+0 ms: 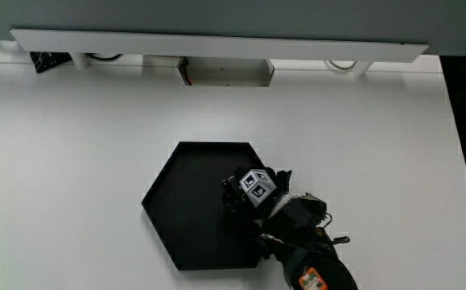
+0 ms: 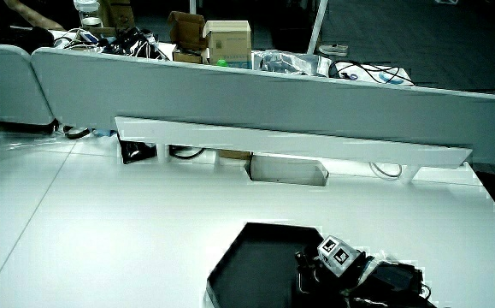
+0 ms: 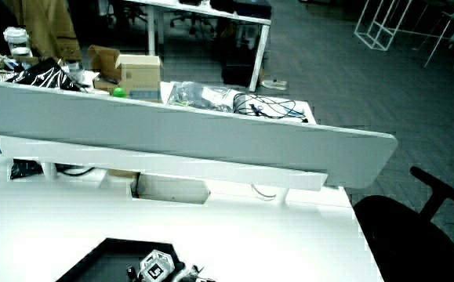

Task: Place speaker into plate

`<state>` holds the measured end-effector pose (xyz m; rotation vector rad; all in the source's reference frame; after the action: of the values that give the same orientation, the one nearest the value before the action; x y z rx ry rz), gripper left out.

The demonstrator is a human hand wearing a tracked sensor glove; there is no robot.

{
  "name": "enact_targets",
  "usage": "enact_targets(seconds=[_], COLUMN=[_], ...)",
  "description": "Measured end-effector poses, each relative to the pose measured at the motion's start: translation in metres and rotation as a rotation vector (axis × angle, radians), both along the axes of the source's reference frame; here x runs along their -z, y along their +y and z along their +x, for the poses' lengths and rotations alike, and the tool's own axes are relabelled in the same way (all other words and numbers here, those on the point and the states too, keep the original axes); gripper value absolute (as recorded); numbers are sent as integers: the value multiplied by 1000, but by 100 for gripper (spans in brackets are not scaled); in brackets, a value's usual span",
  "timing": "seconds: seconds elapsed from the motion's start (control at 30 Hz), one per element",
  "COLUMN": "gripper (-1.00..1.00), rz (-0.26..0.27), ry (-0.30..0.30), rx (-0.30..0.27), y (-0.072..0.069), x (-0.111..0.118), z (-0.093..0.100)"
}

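A black hexagonal plate (image 1: 188, 205) lies on the white table; both side views show part of it (image 2: 256, 257) (image 3: 101, 262). The hand (image 1: 257, 193) in its black glove, with the patterned cube (image 1: 255, 186) on its back, is low over the plate's corner nearest the forearm (image 1: 309, 254). The hand (image 2: 337, 265) shows in a side view, and the cube (image 3: 156, 269) in a side view. No speaker shows apart from the hand. A dark mass under the hand blends with glove and plate, so I cannot make it out.
A low grey partition (image 1: 216, 44) with a white shelf runs along the table's edge farthest from the person, with a cable cut-out (image 1: 224, 72) under it. Boxes and cables (image 2: 221, 38) lie on the neighbouring desk. A black chair (image 3: 415, 235) stands off the table's side edge.
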<state>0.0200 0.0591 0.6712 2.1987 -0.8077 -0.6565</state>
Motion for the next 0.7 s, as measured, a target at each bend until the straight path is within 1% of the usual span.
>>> enact_targets(seconds=[0.03,0.07,0.1,0.13,0.17,0.2,0.23,0.3,0.33,0.37,0.4,0.43,0.47,0.5,0.53,0.57,0.6,0.63,0.7], gripper=[0,0,0,0,0,0,0,0,0,0,0,0,0,0,0,0,0,0,-18], rz=[-10,-12,-49,-55,-58,-66,-86,-96,-137,-162,-152,-177,-144,-155,-155,-151,-157,-187,-219], ry=[6,23,35,48,48,61,66,99,106,123,130,150,135,125,117,132,126,159,157], rx=[9,12,12,19,28,27,28,20,20,24,16,16,30,8,10,10,7,6,-12], y=[1,1,2,3,4,6,8,11,14,17,19,21,23,23,23,23,22,24,25], x=[-7,-8,-14,-16,-17,-21,-26,-27,-38,-42,-39,-44,-40,-39,-39,-41,-39,-43,-44], z=[-3,-6,-7,-8,-8,-7,-6,-4,-4,-4,-5,-4,-4,-2,-2,-2,-3,-4,-4])
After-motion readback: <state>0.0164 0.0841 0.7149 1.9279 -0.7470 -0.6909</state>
